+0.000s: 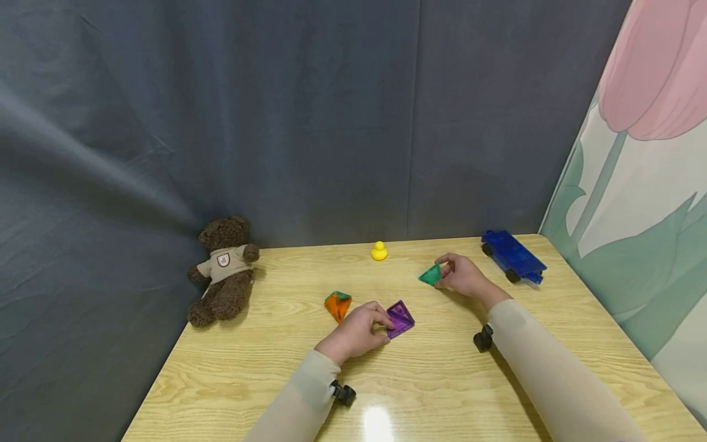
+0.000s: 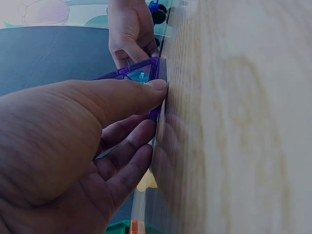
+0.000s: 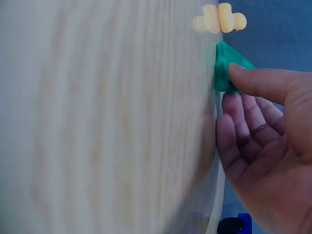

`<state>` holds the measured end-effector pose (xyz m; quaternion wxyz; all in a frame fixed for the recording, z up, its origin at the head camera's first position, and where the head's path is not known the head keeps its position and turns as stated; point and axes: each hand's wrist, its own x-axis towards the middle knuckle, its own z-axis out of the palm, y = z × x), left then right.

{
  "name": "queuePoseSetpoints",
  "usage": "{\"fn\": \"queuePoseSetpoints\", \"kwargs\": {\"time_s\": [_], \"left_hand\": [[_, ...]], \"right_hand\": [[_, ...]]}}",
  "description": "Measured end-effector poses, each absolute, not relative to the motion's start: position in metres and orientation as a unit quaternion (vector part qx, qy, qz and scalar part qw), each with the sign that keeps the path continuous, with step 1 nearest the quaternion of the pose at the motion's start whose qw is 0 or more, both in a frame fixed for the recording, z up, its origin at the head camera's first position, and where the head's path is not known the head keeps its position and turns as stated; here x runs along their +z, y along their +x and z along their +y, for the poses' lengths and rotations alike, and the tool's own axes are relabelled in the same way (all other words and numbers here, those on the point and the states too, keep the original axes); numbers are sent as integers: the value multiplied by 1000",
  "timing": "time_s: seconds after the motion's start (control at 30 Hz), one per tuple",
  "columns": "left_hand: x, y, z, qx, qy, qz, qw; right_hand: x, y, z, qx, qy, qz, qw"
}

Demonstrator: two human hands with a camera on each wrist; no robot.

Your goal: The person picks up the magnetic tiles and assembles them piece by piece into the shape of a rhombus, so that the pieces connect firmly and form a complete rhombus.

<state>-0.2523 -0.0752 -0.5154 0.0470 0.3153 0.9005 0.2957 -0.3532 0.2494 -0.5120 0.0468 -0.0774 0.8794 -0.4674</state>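
My left hand (image 1: pixel 359 330) pinches a translucent purple magnetic-tile piece (image 1: pixel 403 316) near the middle of the table; in the left wrist view its thumb lies along the purple frame (image 2: pixel 155 68), right at the wood. Farther back and to the right, my right hand (image 1: pixel 461 276) holds a translucent green triangular magnetic-tile piece (image 1: pixel 429 275) by its right side. The right wrist view has the thumb on this green piece (image 3: pixel 224 73), which stands at the tabletop, fingers partly behind it. An orange tile piece with a green top (image 1: pixel 338 305) stands just left of my left hand.
A yellow rubber duck (image 1: pixel 379 252) stands by the table's back edge. At the back right is a blue toy wagon (image 1: pixel 512 255) with black wheels. A brown teddy bear (image 1: pixel 225 270) in a beige shirt sits at the left edge, before a dark curtain (image 1: pixel 331 123).
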Motion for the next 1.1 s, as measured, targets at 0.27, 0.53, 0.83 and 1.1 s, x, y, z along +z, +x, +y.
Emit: {"fn": "queuePoseSetpoints", "kwargs": {"time_s": [0.27,0.53,0.83,1.1], "left_hand": [[-514,-252,-76,298,317,899,50],[-515,-252,-76,300,315,899,48],[-516,-252,-77,303,315,898,51],[-517,-252,-77,300,315,899,52]], "right_hand": [[-508,-338,250,-454,-81,887,23],[-508,-319,249,-459,-95,883,-14],[-502,-302,248,-496,-86,863,-47],[-496,-295,245,-495,-95,861,-63]]}}
